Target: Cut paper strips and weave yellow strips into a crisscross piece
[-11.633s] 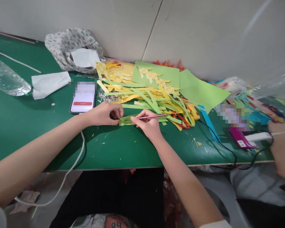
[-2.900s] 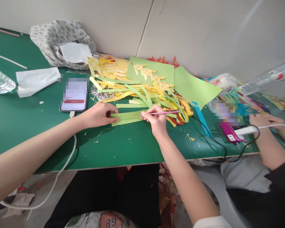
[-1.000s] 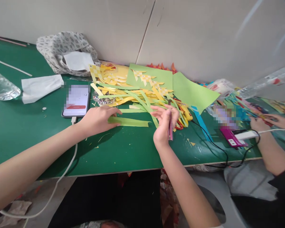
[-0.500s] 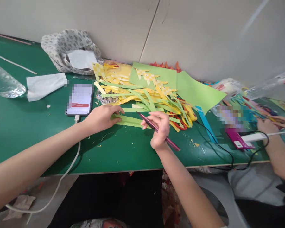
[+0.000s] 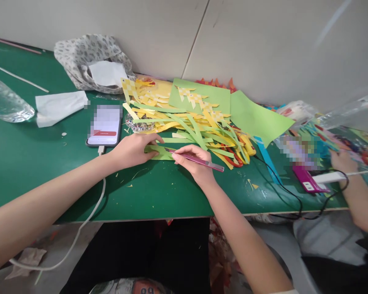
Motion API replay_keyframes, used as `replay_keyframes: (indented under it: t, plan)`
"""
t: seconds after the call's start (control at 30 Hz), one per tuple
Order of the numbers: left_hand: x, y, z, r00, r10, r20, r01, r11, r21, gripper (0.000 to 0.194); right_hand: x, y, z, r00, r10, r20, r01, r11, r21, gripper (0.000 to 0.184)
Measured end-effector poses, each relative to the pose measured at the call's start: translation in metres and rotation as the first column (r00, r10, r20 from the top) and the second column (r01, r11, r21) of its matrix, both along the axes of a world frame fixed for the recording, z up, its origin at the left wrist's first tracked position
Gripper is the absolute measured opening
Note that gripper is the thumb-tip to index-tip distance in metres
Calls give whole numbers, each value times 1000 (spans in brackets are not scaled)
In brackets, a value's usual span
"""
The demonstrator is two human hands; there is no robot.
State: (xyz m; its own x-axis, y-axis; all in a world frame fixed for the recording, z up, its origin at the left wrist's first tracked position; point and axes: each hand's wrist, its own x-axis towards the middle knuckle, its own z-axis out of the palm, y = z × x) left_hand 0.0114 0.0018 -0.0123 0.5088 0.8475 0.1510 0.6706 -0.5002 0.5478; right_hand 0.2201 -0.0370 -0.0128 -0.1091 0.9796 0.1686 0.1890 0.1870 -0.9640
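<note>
My left hand (image 5: 135,149) presses a light green paper strip (image 5: 162,154) to the green table, its thumb and fingers at the strip's left end. In my right hand (image 5: 198,161) is a slim maroon craft knife (image 5: 199,160), gripped with its tip pointing left over the strip, near my left fingertips. Whether the tip touches the paper I cannot tell. Just behind both hands lies a loose heap of green and yellow paper strips (image 5: 190,126). Woven yellow-and-white paper fish (image 5: 196,99) rest on a green paper sheet (image 5: 222,102) at the back.
A phone (image 5: 104,126) with a white cable (image 5: 93,214) lies left of my left hand. A patterned cloth bag (image 5: 79,61) and a white tissue (image 5: 59,108) are farther left. Right are a yellow-handled tool (image 5: 247,146), a purple power strip (image 5: 308,181) and another person's hand (image 5: 343,161).
My right hand has moved left and lowered the knife, bringing its tip over the green strip close to my left hand. My left hand stays nearly in place.
</note>
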Motion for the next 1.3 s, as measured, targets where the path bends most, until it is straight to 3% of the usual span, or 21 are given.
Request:
replay_keyframes:
  t: [0.13, 0.27, 0.4, 0.57, 0.9, 1.3]
  plan:
    - [0, 0, -1, 1000, 17, 18, -17, 1000, -11, 33, -1, -4, 0, 999, 4, -46, -1, 998, 57, 16]
    - [1, 0, -2, 998, 48, 35, -47, 999, -27, 33, -2, -3, -2, 999, 9, 49, -8, 1000, -25, 17]
    - [-2, 4, -3, 999, -5, 38, 6, 1000, -17, 36, 0, 4, -7, 996, -87, 17, 88, 993, -82, 22]
    - [-7, 9, -4, 992, -88, 92, 93, 994, -57, 39, 0, 7, -9, 995, -96, -31, 91, 988, -125, 27]
    - [-5, 7, -3, 992, -74, 99, 83, 993, -83, 40, -2, 9, -8, 991, -128, -28, 126, 988, -88, 33]
    - [-7, 8, -4, 998, -64, 15, 63, 997, 31, 35, 1, 12, -8, 995, -96, -27, 92, 988, -127, 30]
